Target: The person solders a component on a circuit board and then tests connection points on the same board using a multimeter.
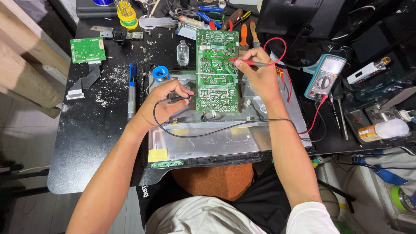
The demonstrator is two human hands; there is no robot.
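Note:
A large green circuit board (pixel 216 71) lies solder side up on a metal monitor back panel (pixel 208 145). My left hand (pixel 167 102) grips a black test probe (pixel 177 99), its tip touching the board's left edge. Higher up, my right hand (pixel 258 73) pinches a red test probe (pixel 249 63) with its tip on the board's upper right part. Red and black leads run to a teal multimeter (pixel 325 76) on the right.
A small green board (pixel 88 50) with a ribbon cable, a blue-handled soldering iron (pixel 131 89), a solder spool (pixel 160 73), a small clear bottle (pixel 183 53), screwdrivers and pliers lie on the black table (pixel 95 143). White debris is scattered on the left side.

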